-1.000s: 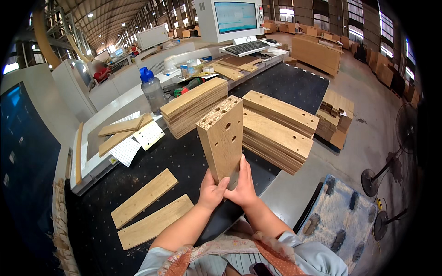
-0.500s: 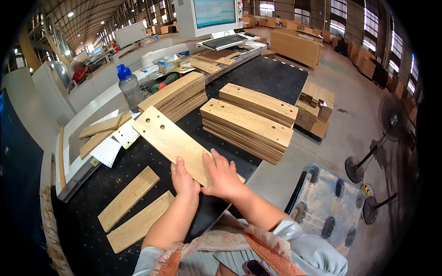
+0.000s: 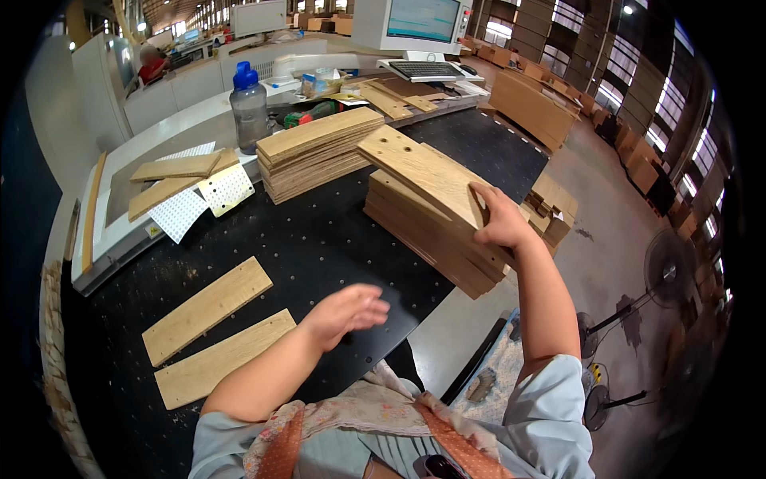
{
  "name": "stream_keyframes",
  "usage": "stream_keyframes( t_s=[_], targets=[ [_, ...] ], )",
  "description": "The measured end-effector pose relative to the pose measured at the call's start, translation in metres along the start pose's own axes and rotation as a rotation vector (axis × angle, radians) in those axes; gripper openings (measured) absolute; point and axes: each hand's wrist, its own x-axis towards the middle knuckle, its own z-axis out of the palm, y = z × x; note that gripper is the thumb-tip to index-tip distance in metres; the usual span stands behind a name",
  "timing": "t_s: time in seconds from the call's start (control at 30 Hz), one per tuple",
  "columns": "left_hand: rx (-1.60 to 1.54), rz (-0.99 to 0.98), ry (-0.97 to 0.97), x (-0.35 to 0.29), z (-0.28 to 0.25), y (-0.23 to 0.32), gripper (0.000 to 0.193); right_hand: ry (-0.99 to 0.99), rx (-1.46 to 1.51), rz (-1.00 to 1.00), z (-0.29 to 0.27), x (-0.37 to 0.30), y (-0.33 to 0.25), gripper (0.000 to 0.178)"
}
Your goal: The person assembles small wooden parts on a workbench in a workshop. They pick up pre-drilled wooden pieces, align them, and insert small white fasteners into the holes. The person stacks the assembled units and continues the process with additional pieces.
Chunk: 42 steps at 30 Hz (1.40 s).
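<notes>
My right hand (image 3: 504, 219) grips the near end of a light wooden board (image 3: 427, 176) with drilled holes at its far end. That board is over the stack of drilled boards (image 3: 427, 239) at the table's right side; whether it touches the stack I cannot tell. Empty, with fingers apart and slightly blurred, my left hand (image 3: 345, 314) hovers above the black table (image 3: 319, 239). Beside it on the left lie two loose boards, an upper one (image 3: 207, 310) and a lower one (image 3: 227, 359). A taller stack of boards (image 3: 319, 156) stands farther back.
A water bottle (image 3: 249, 108) with a blue lid stands behind the taller stack. Perforated sheets (image 3: 226, 189) and wood strips lie on the machine ledge at left. Monitor (image 3: 421, 20) and keyboard (image 3: 419, 70) are at the back; a standing fan (image 3: 669, 271) is on the right.
The drilled board has moved right, from in front of me to over the right stack, in my right hand. My left hand has let go of it.
</notes>
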Motion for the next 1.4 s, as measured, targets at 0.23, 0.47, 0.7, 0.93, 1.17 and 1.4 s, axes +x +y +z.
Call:
stream_keyframes(
  t_s=[0.23,0.47,0.7,0.93,1.17,1.4],
  targets=[
    [-0.143,-0.097,0.203,-0.097,-0.045,-0.055,0.032,-0.125,0.001,0.112,0.032,0.022,0.044,0.097],
    [-0.262,-0.017,0.249,-0.124,-0.044,-0.054,0.031,-0.206,0.051,0.176,0.036,0.026,0.046,0.103],
    [-0.223,0.019,0.213,-0.112,-0.03,-0.051,0.03,-0.24,0.058,0.218,0.041,0.026,0.038,0.103],
    [-0.071,0.079,0.328,-0.13,-0.043,-0.04,0.03,-0.23,0.338,0.232,0.044,0.021,0.029,0.1],
    [0.527,0.316,0.98,-0.223,-0.126,-0.025,0.03,0.097,-0.041,-0.182,0.031,0.009,-0.045,0.09],
    [1.21,-0.327,1.688,-0.338,-0.239,-0.031,0.044,-0.312,0.314,-0.43,0.214,0.006,-0.213,0.071]
  ],
)
